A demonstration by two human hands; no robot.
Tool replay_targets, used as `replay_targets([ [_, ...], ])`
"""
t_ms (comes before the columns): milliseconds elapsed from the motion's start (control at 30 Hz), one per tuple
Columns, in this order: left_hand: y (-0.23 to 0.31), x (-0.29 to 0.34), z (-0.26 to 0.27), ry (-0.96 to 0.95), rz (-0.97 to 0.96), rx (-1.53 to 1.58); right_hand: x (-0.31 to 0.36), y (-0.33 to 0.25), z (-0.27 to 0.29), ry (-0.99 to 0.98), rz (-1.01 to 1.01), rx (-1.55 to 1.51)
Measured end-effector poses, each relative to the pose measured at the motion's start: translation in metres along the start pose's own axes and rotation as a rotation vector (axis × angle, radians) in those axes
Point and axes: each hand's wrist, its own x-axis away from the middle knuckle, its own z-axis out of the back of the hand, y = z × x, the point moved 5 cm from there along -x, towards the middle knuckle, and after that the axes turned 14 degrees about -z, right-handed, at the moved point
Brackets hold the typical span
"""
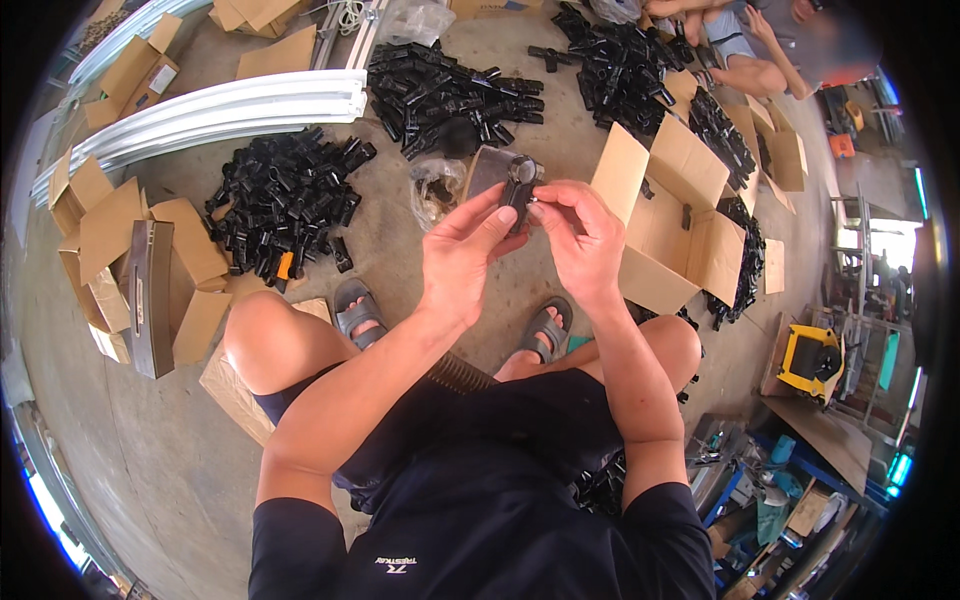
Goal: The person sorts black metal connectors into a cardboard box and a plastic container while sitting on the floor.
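In front of my lap I hold up a black fitting [516, 193] with a ring-shaped opening at its top, like a pipe clamp. My left hand [465, 243] is closed round its left side, the thumb lying across its front. From the right, the fingertips of my right hand [583, 232] are pinched together against the fitting's edge. A small shiny bit shows at those fingertips, too small to name. Beyond the hands, a dark box [483, 172] and a clear plastic bag [437, 188] lie on the floor, partly hidden by the fitting and my fingers.
Heaps of similar black fittings [285, 195] lie on the concrete floor. An opened cardboard box [665, 235] stands at the right, another [190, 270] at the left. White metal profiles [220, 112] stretch across the far left. Another person [745, 60] sits at the far right.
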Motion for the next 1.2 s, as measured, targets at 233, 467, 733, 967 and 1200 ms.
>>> replay_targets([
  [233, 0.0, -0.004, -0.004, -0.024, -0.017, 0.015, -0.001, 0.004, 0.001, 0.013, -0.023, -0.07],
  [467, -0.003, -0.007, 0.002, 0.008, -0.035, 0.087, 0.005, 0.027, -0.01, 0.115, -0.112, -0.097],
  [733, -0.003, -0.009, 0.005, -0.019, -0.053, 0.091, 0.006, 0.027, -0.015, 0.137, -0.143, -0.045],
  [967, -0.011, -0.009, 0.007, 0.012, -0.049, 0.114, 0.002, 0.018, -0.014, 0.113, -0.116, 0.24],
  [1200, -0.014, -0.014, 0.01, 0.07, -0.024, 0.149, 0.002, 0.022, -0.016, -0.001, -0.103, 0.008],
])
